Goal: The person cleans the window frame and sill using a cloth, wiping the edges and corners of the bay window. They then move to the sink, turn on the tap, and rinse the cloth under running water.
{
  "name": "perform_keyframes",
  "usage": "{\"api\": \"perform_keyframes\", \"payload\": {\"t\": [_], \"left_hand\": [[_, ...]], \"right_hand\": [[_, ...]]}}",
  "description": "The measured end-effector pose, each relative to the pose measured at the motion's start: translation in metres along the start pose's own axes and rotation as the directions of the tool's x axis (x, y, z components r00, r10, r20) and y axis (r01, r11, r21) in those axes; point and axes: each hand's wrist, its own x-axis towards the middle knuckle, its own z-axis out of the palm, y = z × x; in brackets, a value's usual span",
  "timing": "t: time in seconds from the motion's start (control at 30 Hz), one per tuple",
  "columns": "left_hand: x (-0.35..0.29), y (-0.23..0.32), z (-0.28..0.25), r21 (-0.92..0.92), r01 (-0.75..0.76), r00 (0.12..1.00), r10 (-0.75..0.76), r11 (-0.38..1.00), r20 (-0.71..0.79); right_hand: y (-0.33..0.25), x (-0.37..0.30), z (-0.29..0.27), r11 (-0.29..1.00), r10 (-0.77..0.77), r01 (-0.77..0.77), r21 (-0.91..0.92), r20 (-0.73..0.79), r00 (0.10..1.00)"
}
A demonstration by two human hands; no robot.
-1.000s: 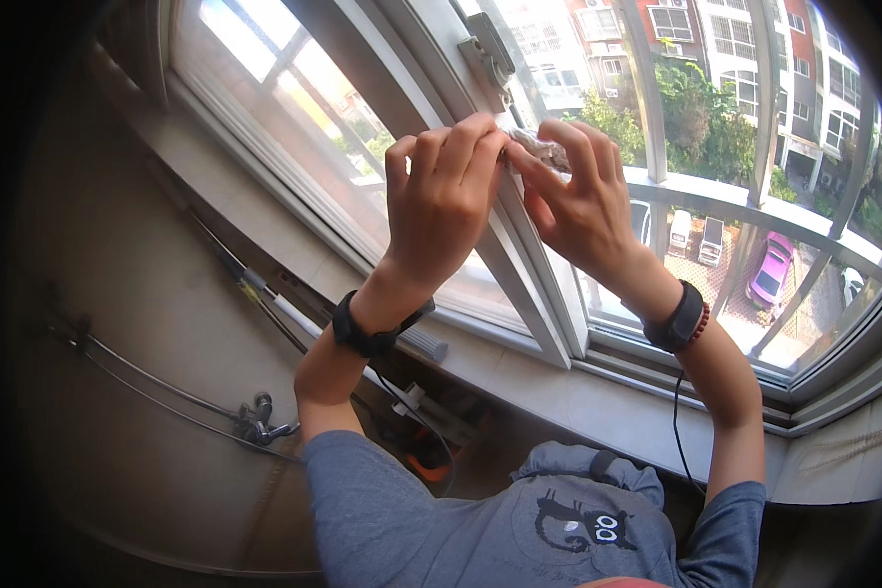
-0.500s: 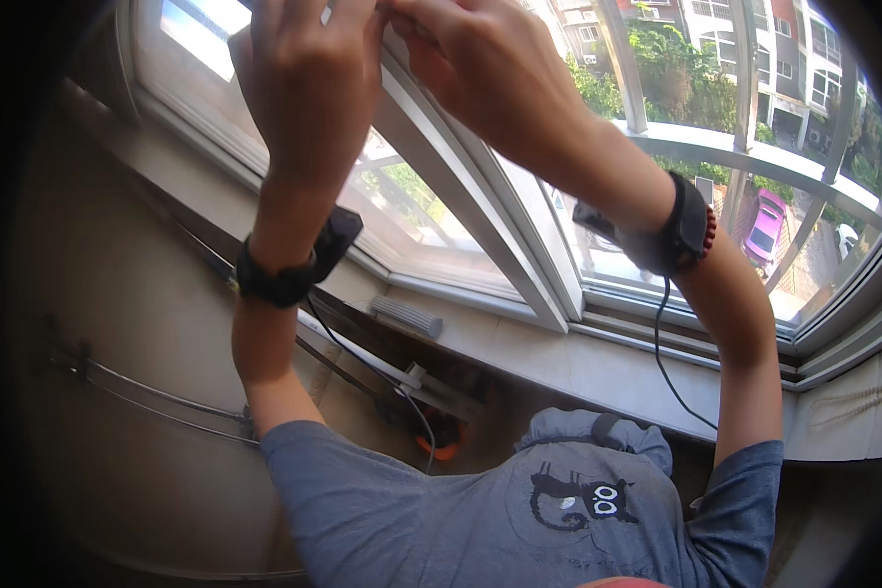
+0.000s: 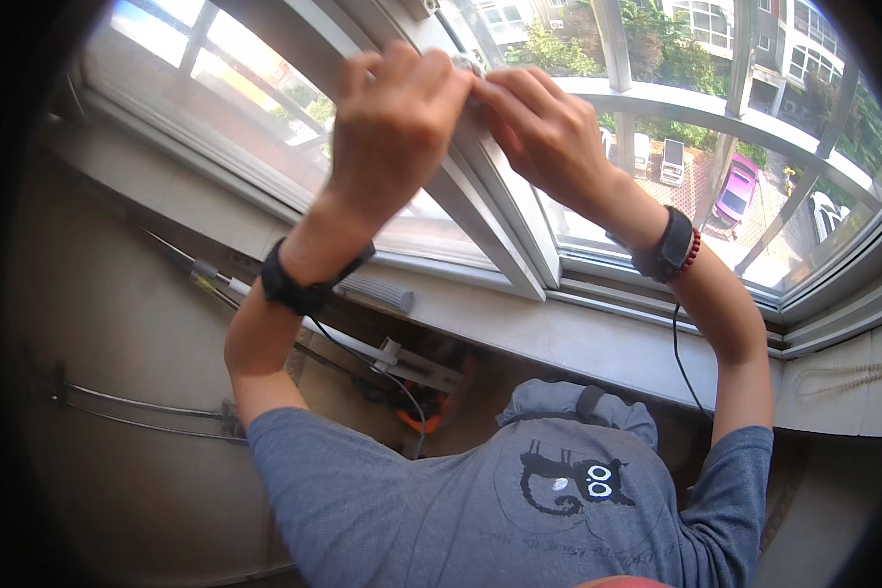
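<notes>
My left hand and my right hand are raised in front of the window frame, their fingertips almost meeting. Fingers of both hands are bent and pressed together. A small pale, shiny piece shows between the fingertips; its kind is too small and blurred to tell. The backs of the hands hide most of the grip, and whether the piece is fixed to the frame cannot be seen. Each wrist wears a black strap, and a red bead bracelet sits by the right one.
Below the window runs a pale sill with a grey ridged object on it. A white rail and an orange-and-black item lie lower down. Outside are metal bars. Thin cables hang from my wrists.
In the picture both hands have come lower and to the right, still close together at the frame. The small pale piece between the fingertips now shows more clearly.
</notes>
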Motion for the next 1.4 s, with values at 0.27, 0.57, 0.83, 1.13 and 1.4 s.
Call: {"api": "perform_keyframes", "payload": {"t": [0.27,0.57,0.83,1.13,1.4], "left_hand": [[0.027,-0.007,-0.013,0.088,0.019,0.991,-0.008,0.996,-0.130],[0.013,-0.019,-0.014,0.119,0.097,0.994,-0.091,0.988,-0.057],[-0.041,0.046,0.011,-0.018,0.153,0.988,-0.153,0.988,0.030],[-0.025,0.035,0.016,0.093,0.171,0.984,-0.165,0.981,-0.067],[-0.025,0.030,0.010,0.114,0.229,0.964,-0.209,0.967,-0.165]], "right_hand": [[0.029,0.029,-0.003,0.978,-0.028,0.074,0.193,-0.228,0.973],[0.019,0.037,0.027,0.922,0.072,0.053,0.384,-0.304,0.950],[0.008,-0.048,0.017,0.928,0.133,-0.106,0.358,-0.051,0.990],[0.007,-0.027,0.024,0.950,0.157,-0.103,0.295,-0.164,0.974],[0.004,-0.011,0.029,0.965,0.121,-0.051,0.256,-0.269,0.956]]}}
